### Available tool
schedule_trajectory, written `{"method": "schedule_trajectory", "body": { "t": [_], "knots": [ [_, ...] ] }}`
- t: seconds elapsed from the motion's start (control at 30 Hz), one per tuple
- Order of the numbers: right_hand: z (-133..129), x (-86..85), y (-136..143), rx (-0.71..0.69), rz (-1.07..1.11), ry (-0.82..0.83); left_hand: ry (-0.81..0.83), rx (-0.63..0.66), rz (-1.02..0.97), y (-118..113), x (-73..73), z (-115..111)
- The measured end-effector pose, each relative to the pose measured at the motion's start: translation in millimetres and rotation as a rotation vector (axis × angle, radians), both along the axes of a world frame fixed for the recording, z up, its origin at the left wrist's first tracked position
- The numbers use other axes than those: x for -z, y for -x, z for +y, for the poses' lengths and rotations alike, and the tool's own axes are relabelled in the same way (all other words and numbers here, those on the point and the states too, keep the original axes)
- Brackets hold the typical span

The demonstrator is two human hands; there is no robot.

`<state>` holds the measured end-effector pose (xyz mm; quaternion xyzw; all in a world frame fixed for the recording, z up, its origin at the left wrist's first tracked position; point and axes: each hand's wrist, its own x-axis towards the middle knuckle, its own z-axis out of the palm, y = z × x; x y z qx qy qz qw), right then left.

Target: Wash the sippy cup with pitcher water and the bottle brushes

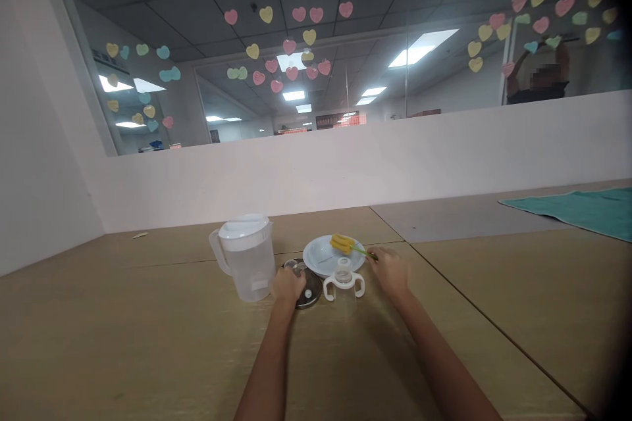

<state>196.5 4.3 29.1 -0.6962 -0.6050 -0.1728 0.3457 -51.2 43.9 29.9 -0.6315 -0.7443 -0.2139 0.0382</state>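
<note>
My right hand (392, 270) is closed on the green handle of a brush with a yellow sponge head (342, 243), which lies over the white plate (316, 262). My left hand (288, 284) is closed at the left side of a dark round lid (310, 296), by a small clear part (292, 266); what its fingers hold is too small to make out. A baby bottle with two white handles (344, 281) stands between my hands, in front of the plate. Left of my left hand stands a translucent lidded pitcher (250, 260).
The wooden table (172, 335) meets a white wall under a window with heart stickers. A teal cloth (587, 207) lies at the far right. A small thin object (139, 235) lies at the back left. A person (543, 82) shows in the glass.
</note>
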Motion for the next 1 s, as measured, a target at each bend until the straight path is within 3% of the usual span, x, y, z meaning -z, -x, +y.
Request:
{"method": "schedule_trajectory", "body": {
  "t": [0.1, 0.23, 0.43, 0.67, 1.0],
  "knots": [
    [0.1, -0.3, -3.6, -0.039, -0.051, 0.05, -0.091, 0.012, 0.013, -2.3, -3.6, -3.1],
    [0.8, 0.5, -5.1, 0.022, -0.096, 0.084, -0.193, 0.054, 0.028, -5.3, -6.6, -5.2],
    [-4.2, -3.6, 3.7, 0.018, -0.316, 0.086, -0.363, 0.15, -0.002, -4.9, 1.1, 1.4],
    [-5.5, -7.6, 8.1, 0.012, -0.365, 0.053, -0.353, 0.236, -0.012, -5.9, 3.6, 2.3],
    [-8.8, -11.7, 7.1, -0.016, -0.38, 0.087, -0.318, 0.258, -0.006, -11.0, -0.3, -2.5]
  ]
}}
